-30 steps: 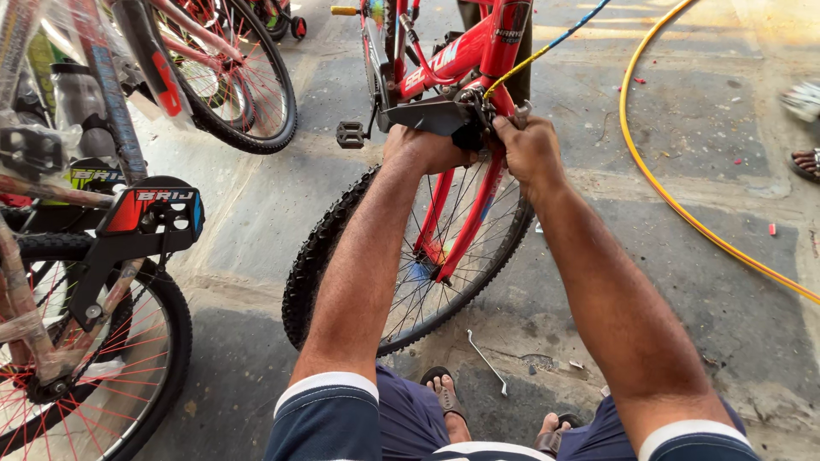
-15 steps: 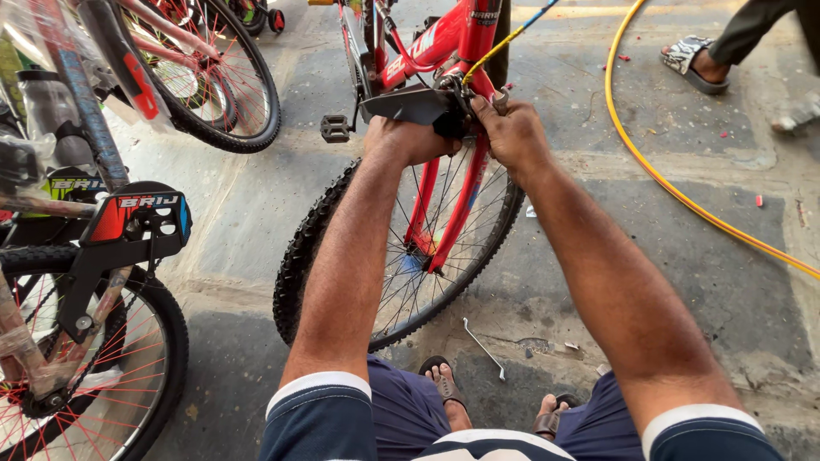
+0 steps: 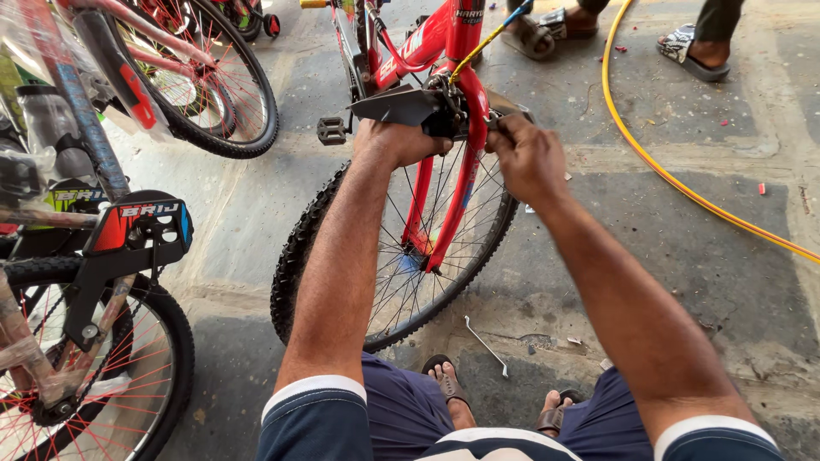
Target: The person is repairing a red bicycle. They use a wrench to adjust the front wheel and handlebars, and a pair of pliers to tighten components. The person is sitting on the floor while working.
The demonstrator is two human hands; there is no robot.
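Both hands at red bike's fork crown.
L hand [image 3: 395, 141] fingers closed on black mudguard [image 3: 400, 106]; R hand [image 3: 528, 156] fisted beside brake [image 3: 446, 104], grip contents unclear.

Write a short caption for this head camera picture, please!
Two hands, left hand and right hand, work at a red bicycle's black mudguard above the front wheel.

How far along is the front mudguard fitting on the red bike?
Done: the front wheel sits in the red fork. In hand: the left hand holds the black mudguard at the fork crown; the right hand works beside it. Left: the fastening looks unfinished; a wrench lies unused on the floor.
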